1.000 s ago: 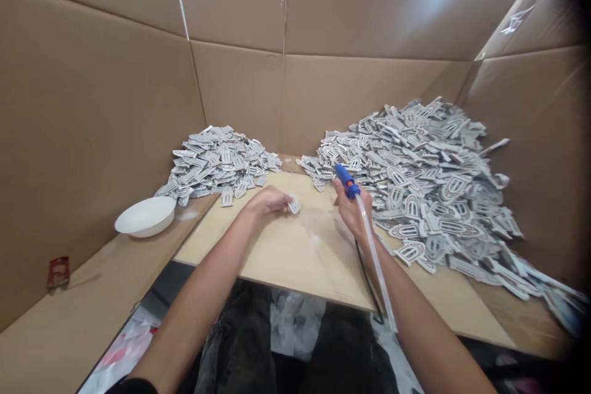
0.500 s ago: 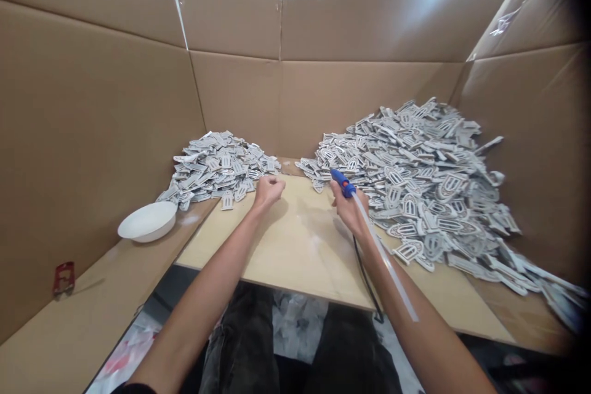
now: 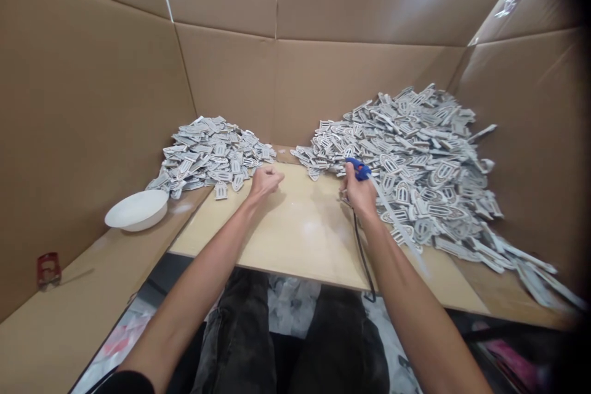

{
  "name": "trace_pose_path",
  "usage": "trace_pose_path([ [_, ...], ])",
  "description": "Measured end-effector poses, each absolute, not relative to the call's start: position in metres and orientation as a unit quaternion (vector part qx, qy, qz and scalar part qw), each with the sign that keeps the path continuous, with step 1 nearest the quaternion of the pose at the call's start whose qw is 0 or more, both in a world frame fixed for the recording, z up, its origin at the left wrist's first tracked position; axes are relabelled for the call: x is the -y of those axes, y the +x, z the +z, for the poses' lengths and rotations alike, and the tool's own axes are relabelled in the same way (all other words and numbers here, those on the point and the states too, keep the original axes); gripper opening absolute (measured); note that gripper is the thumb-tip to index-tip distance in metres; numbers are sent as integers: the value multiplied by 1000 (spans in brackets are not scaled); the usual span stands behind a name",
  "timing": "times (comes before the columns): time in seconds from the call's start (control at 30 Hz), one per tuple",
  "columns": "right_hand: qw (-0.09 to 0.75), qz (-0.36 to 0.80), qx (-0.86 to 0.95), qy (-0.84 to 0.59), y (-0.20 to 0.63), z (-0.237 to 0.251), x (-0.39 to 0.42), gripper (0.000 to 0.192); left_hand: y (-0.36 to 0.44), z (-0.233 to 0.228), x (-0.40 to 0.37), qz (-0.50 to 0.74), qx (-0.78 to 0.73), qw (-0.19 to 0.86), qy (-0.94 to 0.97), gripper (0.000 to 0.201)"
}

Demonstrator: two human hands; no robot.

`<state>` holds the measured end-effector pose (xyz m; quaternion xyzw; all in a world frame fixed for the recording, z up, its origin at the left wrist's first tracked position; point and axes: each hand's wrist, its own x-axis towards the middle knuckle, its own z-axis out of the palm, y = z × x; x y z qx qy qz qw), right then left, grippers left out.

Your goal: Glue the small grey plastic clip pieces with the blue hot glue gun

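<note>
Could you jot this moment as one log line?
left hand: fisted by small cutout pile | right hand: gripping blue glue gun | white bowl: left

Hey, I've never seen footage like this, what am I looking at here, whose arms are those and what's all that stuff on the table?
This single picture comes from a camera worn on a person's head, looking forward and down, so the two bare arms reaching in from the bottom are that person's own. They sit at a light wooden board walled in by tall cardboard panels. The right hand grips a blue glue gun, with a clear glue stick poking out the back and a black cord trailing down. The left hand is curled into a fist beside the smaller pile of grey-white flat cut-out pieces; whether it holds a piece cannot be told. A much bigger pile lies on the right. On the left are a white bowl and a small red object.
</note>
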<state>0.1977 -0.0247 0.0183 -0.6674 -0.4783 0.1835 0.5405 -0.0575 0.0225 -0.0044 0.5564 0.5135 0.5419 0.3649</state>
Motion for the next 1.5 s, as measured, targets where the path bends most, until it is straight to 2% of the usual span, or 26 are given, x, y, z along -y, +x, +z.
trace_pose_path([
  [0.2, 557, 170, 426, -692, 215, 12, 11, 61, -56, 5, -12, 557, -497, 385, 543, 17],
  [0.3, 536, 140, 428, -714, 223, 10, 9, 61, -55, 10, -6, 558, -492, 388, 544, 16],
  [0.47, 407, 33, 502, -762, 229, 12, 11, 52, -53, 10, -4, 552, -505, 396, 533, 20],
  [0.57, 308, 4, 566, -765, 232, 9, 12, 34, -52, 7, -8, 551, -511, 373, 544, 23],
  [0.67, 228, -13, 629, -743, 234, 4, 11, 30, -48, 6, -10, 535, -515, 352, 569, 14],
  [0.77, 198, -3, 660, -725, 235, 1, 9, 28, -43, 8, -5, 517, -503, 368, 587, 8],
  [0.87, 220, 18, 666, -712, 235, 2, 9, 25, -37, 8, 0, 508, -488, 393, 591, 12],
  [1.0, 327, 42, 649, -686, 229, 6, 13, 18, -31, 6, 3, 489, -479, 437, 584, 19],
  [1.1, 416, 123, 669, -603, 212, 7, 14, 14, -25, 6, 3, 439, -458, 548, 545, 12],
  [1.2, 482, 236, 696, -478, 188, 3, 14, 15, -21, 4, 2, 379, -393, 671, 502, 26],
  [1.3, 477, 296, 710, -425, 171, -3, 15, 23, -20, -2, -2, 371, -326, 719, 489, 30],
  [1.5, 496, 400, 677, -369, 165, 2, 23, 26, -21, -8, -6, 402, -336, 696, 491, 16],
])
